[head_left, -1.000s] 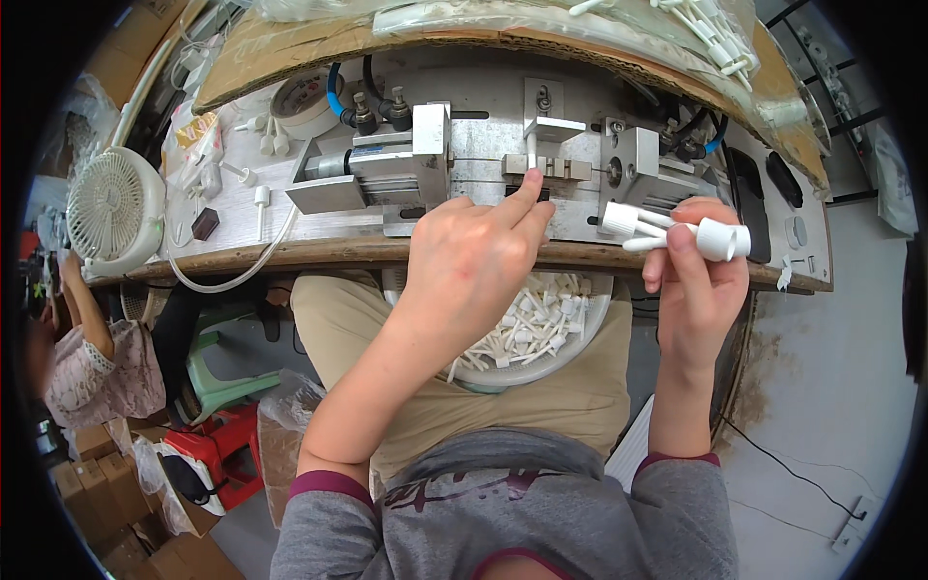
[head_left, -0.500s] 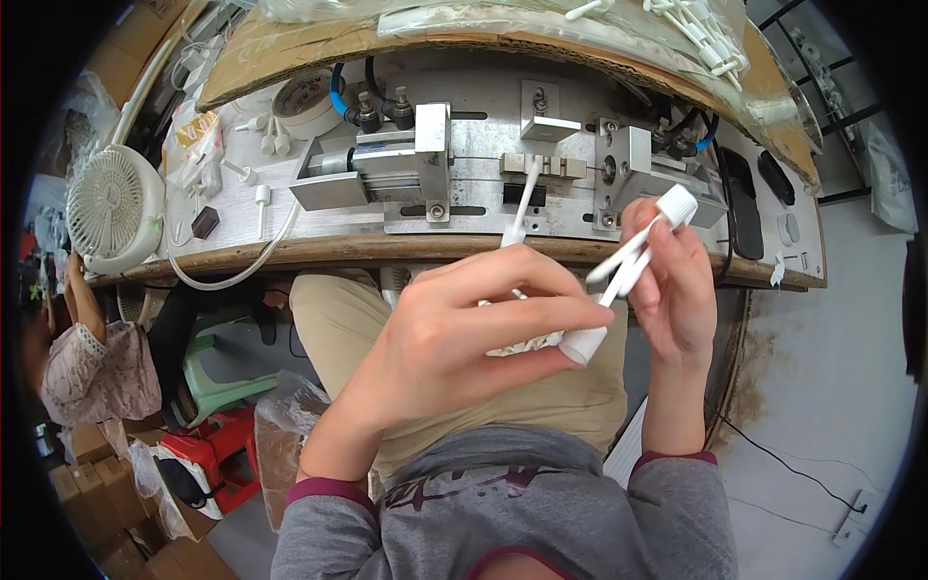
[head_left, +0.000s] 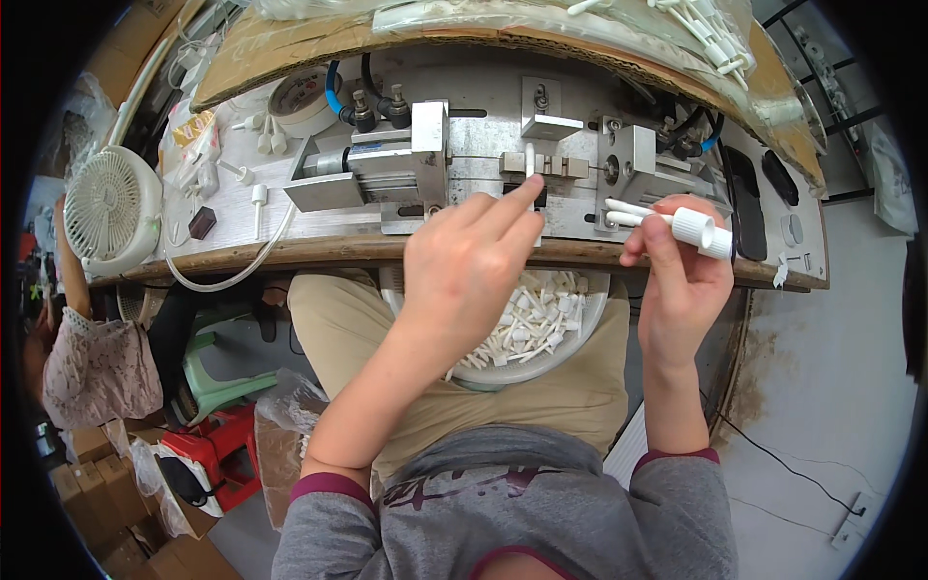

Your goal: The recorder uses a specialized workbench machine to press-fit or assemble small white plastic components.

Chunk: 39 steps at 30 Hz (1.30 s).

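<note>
A seated person works at a bench point(head_left: 338, 253) with a metal fixture; their left hand point(head_left: 469, 256) stretches its index finger to the near end of a smooth white stem point(head_left: 530, 158), which lies across a small, notched, dull-metal block point(head_left: 573, 169). The thumb is hidden, so whether those fingers pinch anything cannot be told. The right hand point(head_left: 684, 290), off to the right of the block, grasps stemmed caps point(head_left: 693, 227) between thumb and fingers: ribbed white cylinders, plastic by their look, with slim, round-ended rods pointing left. As far as can be judged, work is midway through a batch: one stem is placed at the block, the held pieces are not yet there, and a large jumble of similar white pieces point(head_left: 527, 324) fills a pale round basket point(head_left: 602, 314) on the lap; whether these are finished or waiting is unclear. Boxy, silvery actuators point(head_left: 387, 164) flank the block, the left one fed by glossy blue and black hoses. Corrugated brown cardboard point(head_left: 290, 63) with crinkled clear plastic overhangs the bench's far side
</note>
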Tool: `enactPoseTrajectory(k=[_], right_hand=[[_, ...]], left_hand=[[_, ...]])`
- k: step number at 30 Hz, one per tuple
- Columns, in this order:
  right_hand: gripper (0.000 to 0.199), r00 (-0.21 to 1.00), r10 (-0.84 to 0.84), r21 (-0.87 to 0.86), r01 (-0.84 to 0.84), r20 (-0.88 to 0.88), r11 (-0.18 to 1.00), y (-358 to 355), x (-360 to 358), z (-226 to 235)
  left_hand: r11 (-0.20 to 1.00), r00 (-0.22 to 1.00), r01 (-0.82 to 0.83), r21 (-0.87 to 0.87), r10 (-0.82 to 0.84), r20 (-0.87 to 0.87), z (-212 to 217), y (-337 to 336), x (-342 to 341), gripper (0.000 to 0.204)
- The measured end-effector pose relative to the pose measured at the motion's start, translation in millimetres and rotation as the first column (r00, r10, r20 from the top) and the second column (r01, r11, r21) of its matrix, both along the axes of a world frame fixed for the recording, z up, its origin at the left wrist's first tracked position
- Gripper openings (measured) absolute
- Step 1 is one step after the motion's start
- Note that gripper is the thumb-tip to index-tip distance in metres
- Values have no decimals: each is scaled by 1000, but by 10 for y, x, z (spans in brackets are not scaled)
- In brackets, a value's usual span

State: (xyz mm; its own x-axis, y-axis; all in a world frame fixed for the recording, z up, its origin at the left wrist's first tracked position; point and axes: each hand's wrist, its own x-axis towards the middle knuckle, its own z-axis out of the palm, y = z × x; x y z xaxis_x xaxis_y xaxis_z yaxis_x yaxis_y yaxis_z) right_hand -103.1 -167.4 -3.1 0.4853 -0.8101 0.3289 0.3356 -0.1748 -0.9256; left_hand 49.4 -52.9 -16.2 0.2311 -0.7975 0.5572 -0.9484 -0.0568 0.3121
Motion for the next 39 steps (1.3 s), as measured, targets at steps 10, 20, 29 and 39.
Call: enactPoseTrajectory(k=[10,20,29,39], right_hand=[[18,1000,1,-76,-2,-14,997,11,-41,-68],[16,974,-191,-460,114,-123,881,14,-68,-71],[38,916,-395,-962,36,-77,272,102,-75,-88],[26,942,-330,-965,31,-58,260,80,86,-141]], left_hand=[[997,994,-62,48,66,-87,1,-49,-39,25],[987,994,-72,141,61,86,114,-67,-15,26],[955,681,237,-179,-295,-670,300,98,-211,41],[956,706,192,-222,-291,-646,376,243,-204,44]])
